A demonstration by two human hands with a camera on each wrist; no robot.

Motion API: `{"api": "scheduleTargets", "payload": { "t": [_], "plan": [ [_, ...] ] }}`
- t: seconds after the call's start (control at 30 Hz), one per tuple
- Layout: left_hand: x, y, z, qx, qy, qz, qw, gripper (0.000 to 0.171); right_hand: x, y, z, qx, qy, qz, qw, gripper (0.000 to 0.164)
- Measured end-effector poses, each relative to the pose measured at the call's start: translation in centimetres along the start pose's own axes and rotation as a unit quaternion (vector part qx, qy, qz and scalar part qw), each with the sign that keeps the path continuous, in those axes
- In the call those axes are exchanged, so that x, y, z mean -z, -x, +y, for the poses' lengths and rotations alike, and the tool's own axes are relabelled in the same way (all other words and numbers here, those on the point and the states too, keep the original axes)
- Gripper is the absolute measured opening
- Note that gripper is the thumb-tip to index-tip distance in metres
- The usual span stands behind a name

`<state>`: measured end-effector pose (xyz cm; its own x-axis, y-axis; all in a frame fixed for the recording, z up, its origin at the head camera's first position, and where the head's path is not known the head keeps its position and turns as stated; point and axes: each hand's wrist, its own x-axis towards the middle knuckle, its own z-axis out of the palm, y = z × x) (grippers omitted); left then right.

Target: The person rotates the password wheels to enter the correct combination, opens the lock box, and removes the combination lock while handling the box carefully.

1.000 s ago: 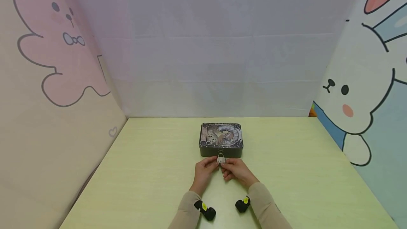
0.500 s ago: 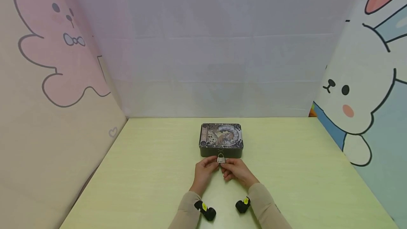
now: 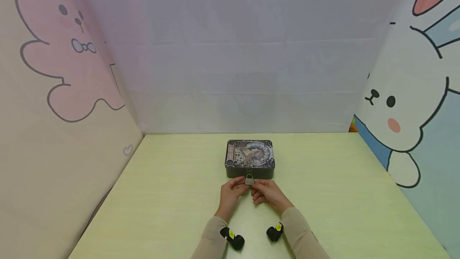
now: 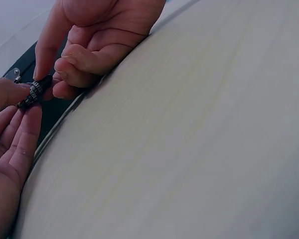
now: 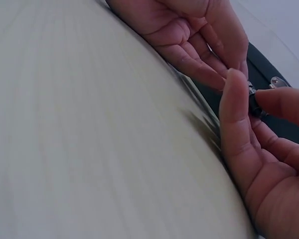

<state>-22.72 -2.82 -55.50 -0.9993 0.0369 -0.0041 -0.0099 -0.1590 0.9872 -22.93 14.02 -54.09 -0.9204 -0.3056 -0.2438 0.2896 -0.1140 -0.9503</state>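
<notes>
A small combination padlock (image 3: 249, 180) hangs at the front of a dark tin box (image 3: 249, 172), by the metal hasp (image 5: 276, 82). My left hand (image 3: 229, 196) pinches the padlock from the left between thumb and fingers. From the right, the thumb and index finger of my right hand (image 3: 270, 195) pinch its other end. Number dials show on the padlock (image 4: 35, 92) in the left wrist view. Fingers hide much of the padlock (image 5: 254, 103) in the right wrist view. The box lid is down and bears an ornate printed picture.
The box stands on a pale yellow-green table (image 3: 172, 195), towards its far edge. A white cloth wall (image 3: 230, 71) rises behind, and printed cartoon panels flank both sides. Each wrist carries a small black camera (image 3: 235, 242).
My right fingertips have shifted slightly on the padlock, and the padlock's face has tilted a little. The box and my left hand hold their places.
</notes>
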Motion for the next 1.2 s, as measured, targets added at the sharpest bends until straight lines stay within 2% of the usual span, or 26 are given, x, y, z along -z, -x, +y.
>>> {"api": "scheduleTargets", "payload": {
  "t": [0.23, 0.6, 0.67, 0.83, 0.93, 1.2],
  "plan": [
    [-0.1, 0.0, 0.0, 0.001, -0.007, 0.006, 1.0, 0.033, 0.0, 0.1, -0.1, 0.0, -0.003, -0.006, 1.0, 0.018],
    [-0.3, -0.3, -0.6, -0.02, -0.035, 0.028, 0.9988, 0.03, 0.0, 0.2, -0.1, 0.0, 0.004, -0.013, 1.0, 0.017],
    [-0.4, -0.1, -0.2, -0.023, -0.038, 0.028, 0.9986, 0.029, 0.0, 0.2, -0.2, 0.001, 0.005, -0.013, 1.0, 0.017],
    [-0.7, 1.0, 2.0, -0.027, -0.048, 0.024, 0.9982, 0.026, 0.0, 0.3, -0.2, 0.008, 0.01, -0.018, 1.0, 0.02],
    [-0.8, 1.3, 2.6, -0.036, -0.05, 0.02, 0.9979, 0.026, 0.1, 0.2, -0.2, 0.012, 0.01, -0.021, 1.0, 0.02],
    [-0.5, -0.1, -0.2, -0.028, -0.044, 0.04, 0.9979, 0.025, 0.2, 0.1, 0.2, 0.017, 0.006, -0.028, 0.999, 0.017]
  ]
}}
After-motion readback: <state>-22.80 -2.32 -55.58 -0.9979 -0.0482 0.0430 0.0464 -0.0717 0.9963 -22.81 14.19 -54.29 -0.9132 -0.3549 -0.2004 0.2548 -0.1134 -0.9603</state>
